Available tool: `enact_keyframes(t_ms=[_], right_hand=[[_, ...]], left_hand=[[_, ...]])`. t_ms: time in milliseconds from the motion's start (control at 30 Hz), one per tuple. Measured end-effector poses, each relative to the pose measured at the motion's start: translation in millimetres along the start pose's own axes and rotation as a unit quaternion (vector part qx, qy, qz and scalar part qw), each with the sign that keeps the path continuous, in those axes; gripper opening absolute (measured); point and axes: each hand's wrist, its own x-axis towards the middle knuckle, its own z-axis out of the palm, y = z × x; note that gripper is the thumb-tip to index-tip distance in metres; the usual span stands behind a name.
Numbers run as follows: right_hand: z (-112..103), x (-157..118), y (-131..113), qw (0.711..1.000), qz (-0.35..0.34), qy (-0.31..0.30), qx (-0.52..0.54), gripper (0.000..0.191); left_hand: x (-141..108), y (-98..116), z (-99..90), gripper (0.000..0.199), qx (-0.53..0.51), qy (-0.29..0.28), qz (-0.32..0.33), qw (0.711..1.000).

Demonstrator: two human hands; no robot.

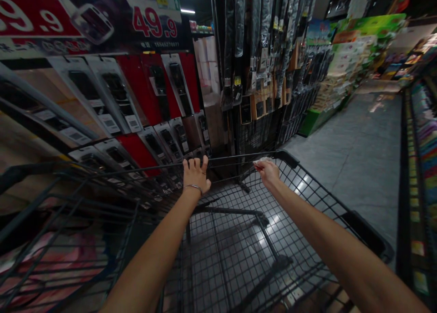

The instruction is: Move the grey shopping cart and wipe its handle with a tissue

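Note:
A black wire shopping cart [235,258] spreads out below me, with only the floor showing through its mesh. My left hand [195,172], a thin bracelet at its wrist, has its fingers hooked over the cart's far rail; the thumb stands apart. Farther right along that rail, my right hand [269,171] is closed around a small crumpled whitish piece [264,160], perhaps tissue or thin plastic. Whether this hand also touches the rail I cannot tell.
Packaged belts [177,83] hang on a rack beyond the cart, under a price sign [153,19]. Long wrapped belts [261,39] hang farther right. Another wire basket [68,249] with pinkish goods is at lower left. An aisle [362,135] runs between a green display [310,121] and right-hand shelves [418,190].

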Motion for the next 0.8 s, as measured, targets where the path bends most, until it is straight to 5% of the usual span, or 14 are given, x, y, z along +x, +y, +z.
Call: enact_keyframes(t_ms=[167,400,567,667,800], right_hand=[[-1,-4,6,0.983,-0.098,-0.08,-0.134,0.021],[6,-24,23,0.905,-0.173,-0.242,-0.303,0.006],[-3,-33,28,0.851,-0.146,-0.303,-0.403,0.005],[-3,-43,26,0.815,-0.06,-0.375,-0.438,0.011],[4,-68,13,0.734,0.001,-0.47,-0.49,0.013]], left_hand=[[0,1,-0.2,0.085,-0.005,-0.001,-0.004,1.0],[1,2,2.2,0.085,-0.004,0.001,-0.001,1.0],[1,4,0.0,0.085,-0.009,-0.005,0.002,1.0],[1,5,-0.5,0.085,-0.012,-0.004,0.004,1.0],[1,5,0.0,0.086,-0.011,-0.006,0.004,1.0]])
